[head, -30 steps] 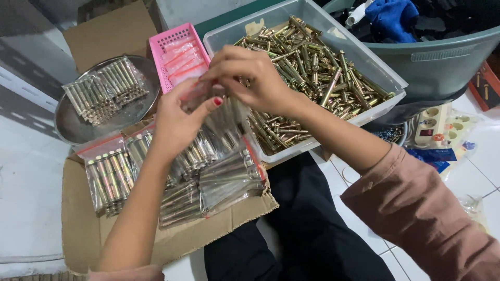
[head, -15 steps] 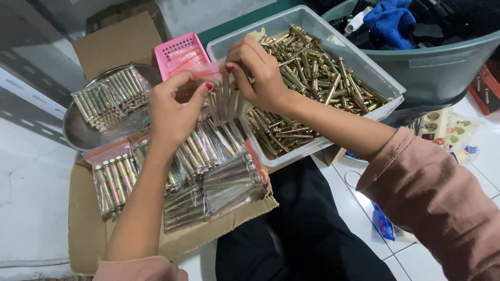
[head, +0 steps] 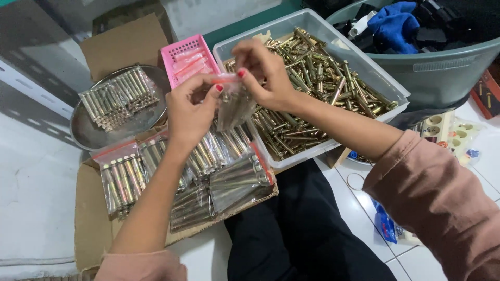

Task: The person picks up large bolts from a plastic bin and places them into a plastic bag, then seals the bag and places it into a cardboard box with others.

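**Fingers pinched on a bag of bolts**

Head view. Left hand [head: 190, 112] and right hand [head: 263, 73] both raised over the cardboard, each pinching the red zip strip at the top of a small clear bag [head: 233, 104] loaded with metal anchor bolts. Thumb and forefinger of each hand clenched on the strip, one pinch at either end, so the bag hangs straight down between the fingertips with the bolts settled at its bottom; held that way, probably, to keep the mouth level and the weight off the seal. Remaining fingers loosely curled, touching nothing.

Just behind the right fingers: a clear plastic tub [head: 385, 86] heaped with loose brass-coloured bolts, close enough for a short reach. Just behind the left fingers: a pink slotted basket [head: 177, 49] holding empty zip bags. Below the fingers, on a flattened cardboard box [head: 88, 218]: filled bags of bolts [head: 122, 177] laid side by side and overlapping. Left of the left fingers, farther off: a round metal tray [head: 86, 127] bearing more bagged bolts. Well beyond the right hand: a grey-green bin [head: 442, 62] with a blue cloth inside.
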